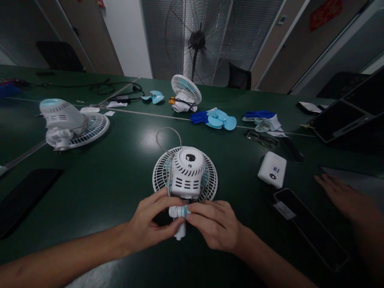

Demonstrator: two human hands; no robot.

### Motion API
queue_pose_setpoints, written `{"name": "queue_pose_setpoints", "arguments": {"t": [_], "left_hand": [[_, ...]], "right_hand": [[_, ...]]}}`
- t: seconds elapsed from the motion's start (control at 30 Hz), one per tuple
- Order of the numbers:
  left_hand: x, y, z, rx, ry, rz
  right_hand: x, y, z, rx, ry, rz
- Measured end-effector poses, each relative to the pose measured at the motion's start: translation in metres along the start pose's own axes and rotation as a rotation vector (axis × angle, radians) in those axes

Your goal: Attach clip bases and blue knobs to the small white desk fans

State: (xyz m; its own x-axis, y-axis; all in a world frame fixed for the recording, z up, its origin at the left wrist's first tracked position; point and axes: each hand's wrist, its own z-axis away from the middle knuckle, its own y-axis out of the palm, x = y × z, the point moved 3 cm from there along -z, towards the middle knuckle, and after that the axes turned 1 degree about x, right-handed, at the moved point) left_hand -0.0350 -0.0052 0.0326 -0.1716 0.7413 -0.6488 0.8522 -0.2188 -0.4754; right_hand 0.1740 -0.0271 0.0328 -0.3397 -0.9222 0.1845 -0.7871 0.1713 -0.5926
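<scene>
A small white fan (188, 168) lies face down on the green table in front of me, its grille (160, 172) flat beneath the motor housing. A thin grey cord loops beside it. At the near end of the housing is a white and light-blue fitting (177, 211), knob-like, with a white stem (180, 231) below it. My left hand (156, 218) has its thumb and fingers closed around the white end. My right hand (214, 224) pinches the light-blue end from the other side. The joint behind the fingers is partly hidden.
Two more fans (64, 124) (184, 94) stand farther off. Light-blue fan blades (221, 119), blue-white gloves (262, 120), glasses (261, 139), a white power bank (272, 169) and a phone (312, 230) lie about. Another person's hand (339, 194) rests at right.
</scene>
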Motion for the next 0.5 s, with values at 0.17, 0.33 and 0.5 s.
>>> {"name": "queue_pose_setpoints", "arguments": {"t": [0.17, 0.33, 0.5], "left_hand": [[0.0, 0.001, 0.001, 0.026, 0.0, 0.007], [0.002, 0.001, 0.003, 0.02, 0.003, 0.003], [0.001, -0.001, 0.0, -0.005, 0.004, -0.008]], "right_hand": [[0.002, 0.009, 0.0, -0.06, 0.249, -0.096], [0.004, 0.012, 0.003, -0.117, 0.438, -0.24], [-0.001, 0.003, 0.007, -0.002, 0.058, -0.054]]}}
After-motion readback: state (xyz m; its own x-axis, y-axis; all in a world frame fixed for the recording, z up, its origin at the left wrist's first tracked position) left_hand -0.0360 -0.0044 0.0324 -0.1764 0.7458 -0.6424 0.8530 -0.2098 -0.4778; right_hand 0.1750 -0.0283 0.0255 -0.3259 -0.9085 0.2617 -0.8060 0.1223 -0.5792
